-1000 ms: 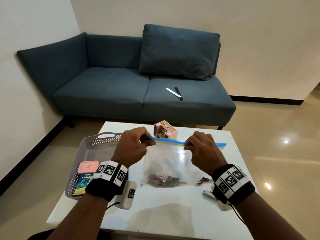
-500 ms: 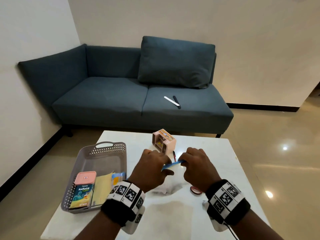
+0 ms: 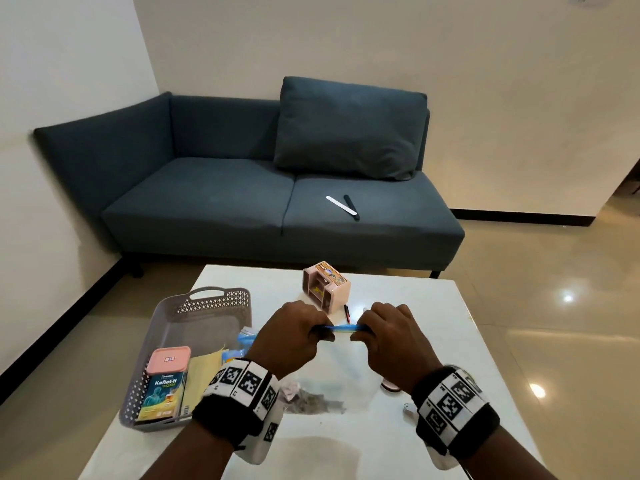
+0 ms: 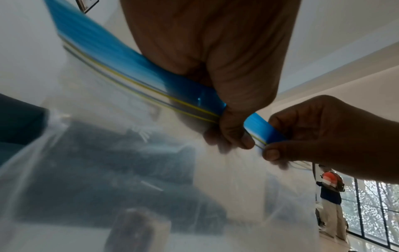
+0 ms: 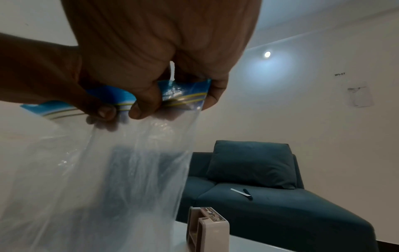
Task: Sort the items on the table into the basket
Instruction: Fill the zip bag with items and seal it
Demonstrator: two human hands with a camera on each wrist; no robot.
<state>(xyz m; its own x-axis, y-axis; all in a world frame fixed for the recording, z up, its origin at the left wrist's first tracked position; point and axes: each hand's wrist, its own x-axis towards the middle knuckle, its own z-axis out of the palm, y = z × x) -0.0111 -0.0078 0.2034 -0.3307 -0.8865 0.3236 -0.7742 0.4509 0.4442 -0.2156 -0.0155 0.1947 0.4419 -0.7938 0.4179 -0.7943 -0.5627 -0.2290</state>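
Two hands pinch the blue seal strip of a clear zip bag above a white tabletop.

The left hand [image 3: 291, 336] and right hand [image 3: 388, 337] each close thumb and fingers tightly on the zip bag [image 3: 332, 379] along its blue strip [image 3: 343, 328], close together. The bag hangs over the tabletop [image 3: 433, 327], dark scraps gathered at its bottom. The grey basket [image 3: 221, 299] sits just left, already holding a pink-lidded box [image 3: 166, 382] and a yellow paper. A pink organiser [image 3: 327, 285] stands behind. Risk, as I judge it: if the seal is only partly pressed shut, tipping the bag toward the basket could spill the scraps; thin plastic could also slip from either grip.
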